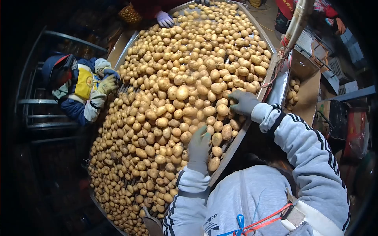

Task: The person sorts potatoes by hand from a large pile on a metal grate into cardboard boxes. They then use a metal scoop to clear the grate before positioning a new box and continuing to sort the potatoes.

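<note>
A broad heap of potatoes covers a metal-edged sorting table. My left hand, in a pale grey glove, lies at the heap's near edge with its fingers stretched out against the potatoes. Farther up the same edge, my right hand wears a grey glove too; it reaches inward with fingers apart, touching potatoes beside it. Neither hand has a potato visibly gripped. Several loose potatoes sit between my two hands, close to the table's rim. Parts of both palms are hidden.
A co-worker in yellow gloves stands across the table. At the far end, another person's lavender glove touches the heap. A cardboard box with potatoes stands right of the table, near a pole.
</note>
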Demonstrator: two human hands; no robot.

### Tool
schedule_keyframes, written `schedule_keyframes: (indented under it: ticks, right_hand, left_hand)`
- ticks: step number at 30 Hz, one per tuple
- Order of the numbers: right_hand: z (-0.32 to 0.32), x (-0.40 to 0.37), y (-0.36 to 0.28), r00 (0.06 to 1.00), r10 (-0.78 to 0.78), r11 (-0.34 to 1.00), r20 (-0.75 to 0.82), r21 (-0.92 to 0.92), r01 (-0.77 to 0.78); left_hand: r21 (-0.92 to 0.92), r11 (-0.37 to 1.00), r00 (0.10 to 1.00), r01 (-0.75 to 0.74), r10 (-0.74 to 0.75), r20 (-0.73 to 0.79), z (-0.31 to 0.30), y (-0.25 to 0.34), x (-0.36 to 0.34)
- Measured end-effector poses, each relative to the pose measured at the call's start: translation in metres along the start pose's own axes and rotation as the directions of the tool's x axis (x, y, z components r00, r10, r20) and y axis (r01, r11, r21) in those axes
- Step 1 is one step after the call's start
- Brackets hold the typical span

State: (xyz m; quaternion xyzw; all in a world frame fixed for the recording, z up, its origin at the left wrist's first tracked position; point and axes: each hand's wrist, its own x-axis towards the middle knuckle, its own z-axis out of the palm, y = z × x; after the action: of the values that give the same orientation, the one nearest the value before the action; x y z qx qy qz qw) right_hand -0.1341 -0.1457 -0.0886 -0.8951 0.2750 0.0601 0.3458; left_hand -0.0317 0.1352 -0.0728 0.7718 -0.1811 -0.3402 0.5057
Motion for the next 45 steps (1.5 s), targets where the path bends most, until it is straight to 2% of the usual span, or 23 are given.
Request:
schedule_keyframes:
  ticks: [2, 5, 8, 11, 13, 14, 15, 16, 18, 20, 21, 23, 25, 28, 32, 34, 35, 37, 38, 40, 42, 44, 45]
  right_hand:
    - [0.011, 0.027, 0.018, 0.999, -0.024, 0.962, -0.031, 0.272, 0.032]
    - [-0.009, 0.022, 0.029, 0.986, 0.065, 0.406, 0.153, 0.898, -0.166]
    - [-0.045, -0.024, 0.004, 0.950, 0.195, -0.087, 0.245, 0.969, -0.232]
    - [-0.047, -0.044, 0.036, 0.952, 0.055, -0.237, 0.300, 0.930, -0.280]
    - [-0.058, -0.061, 0.047, 0.943, 0.243, -0.070, 0.229, 0.973, -0.218]
    - [-0.062, -0.067, 0.046, 0.949, 0.289, 0.065, 0.123, 0.987, -0.147]
    - [-0.061, -0.065, 0.057, 0.951, 0.301, 0.179, 0.077, 0.974, -0.136]
    - [-0.059, -0.058, 0.075, 0.952, 0.306, 0.289, 0.031, 0.949, -0.124]
    - [-0.062, -0.044, 0.087, 0.940, 0.338, 0.521, -0.045, 0.841, -0.147]
    - [-0.062, -0.024, 0.083, 0.918, 0.381, 0.728, -0.108, 0.648, -0.225]
    - [-0.056, -0.009, 0.084, 0.941, 0.196, 0.928, -0.276, 0.362, -0.087]
    - [-0.046, 0.006, 0.071, 0.947, 0.217, 0.976, -0.238, 0.080, -0.204]
    - [-0.043, 0.016, 0.045, 0.960, 0.177, 0.959, -0.217, -0.183, -0.218]
    - [-0.050, 0.033, 0.040, 0.978, 0.197, 0.955, -0.073, -0.210, -0.208]
    - [-0.060, 0.039, 0.073, 0.938, 0.301, 0.825, 0.171, 0.448, -0.346]
    - [-0.047, 0.027, 0.083, 0.975, 0.167, 0.644, 0.146, 0.732, -0.220]
    - [-0.041, 0.024, 0.090, 0.988, 0.108, 0.518, 0.109, 0.842, -0.150]
    - [-0.034, 0.009, 0.093, 0.891, -0.384, 0.726, -0.241, 0.518, 0.453]
    - [-0.031, -0.006, 0.076, 0.992, -0.127, 0.463, 0.007, 0.885, 0.053]
    - [-0.028, -0.009, 0.082, 0.946, -0.118, 0.153, 0.301, 0.947, -0.282]
    - [-0.042, -0.026, 0.035, 0.924, 0.017, -0.308, 0.383, 0.881, -0.359]
    - [-0.040, -0.037, 0.052, 0.903, -0.286, -0.226, 0.320, 0.893, -0.388]
    - [-0.038, -0.042, 0.053, 0.923, -0.191, -0.192, 0.334, 0.910, -0.369]
  left_hand:
    - [0.027, 0.998, 0.998, -0.061, 0.061, 0.019, 0.005, 0.010, 0.011]
    - [0.158, 0.971, 0.983, -0.181, 0.173, 0.064, 0.020, 0.010, 0.047]
    - [0.399, 0.855, 0.943, -0.331, 0.287, 0.166, 0.050, 0.036, 0.074]
    - [0.658, 0.710, 0.966, -0.251, 0.138, 0.219, 0.085, 0.041, 0.089]
    - [0.633, 0.742, 0.972, -0.220, 0.115, 0.204, 0.088, 0.039, 0.095]
    - [0.527, 0.768, 0.932, -0.363, 0.310, 0.189, 0.083, 0.017, 0.100]
    - [0.188, 0.981, 0.977, -0.056, 0.016, 0.211, 0.073, 0.026, 0.095]
    - [-0.149, 0.938, 0.909, 0.314, -0.252, 0.331, 0.061, 0.037, 0.090]
    - [-0.590, 0.664, 0.880, 0.460, -0.255, 0.400, 0.025, 0.035, 0.078]
    - [-0.639, 0.683, 0.930, 0.355, -0.187, 0.316, -0.002, 0.030, 0.056]
    - [-0.684, 0.632, 0.929, 0.364, -0.197, 0.312, -0.018, 0.023, 0.050]
    - [-0.674, 0.639, 0.929, 0.369, -0.261, 0.261, -0.048, 0.002, 0.040]
    - [-0.539, 0.760, 0.925, 0.363, -0.364, 0.111, -0.061, -0.003, 0.032]
    - [-0.387, 0.887, 0.967, 0.253, -0.248, 0.064, -0.052, 0.015, 0.031]
    - [0.122, 0.990, 0.997, -0.077, 0.075, 0.018, -0.014, 0.030, 0.058]
    - [0.480, 0.802, 0.926, -0.356, 0.371, 0.067, 0.009, 0.027, 0.082]
    - [0.575, 0.784, 0.971, -0.235, 0.216, 0.102, 0.020, 0.034, 0.090]
    - [0.801, 0.565, 0.980, -0.196, 0.136, 0.143, 0.038, 0.033, 0.100]
    - [0.874, 0.461, 0.988, -0.156, 0.066, 0.141, 0.046, 0.042, 0.102]
    - [0.908, 0.390, 0.985, -0.154, -0.009, 0.171, 0.050, 0.051, 0.111]
    - [0.940, 0.305, 0.985, -0.152, -0.030, 0.169, 0.055, 0.052, 0.117]
    - [0.943, 0.274, 0.977, -0.188, -0.042, 0.207, 0.055, 0.057, 0.114]
    - [0.936, 0.291, 0.977, -0.196, -0.018, 0.211, 0.053, 0.057, 0.112]
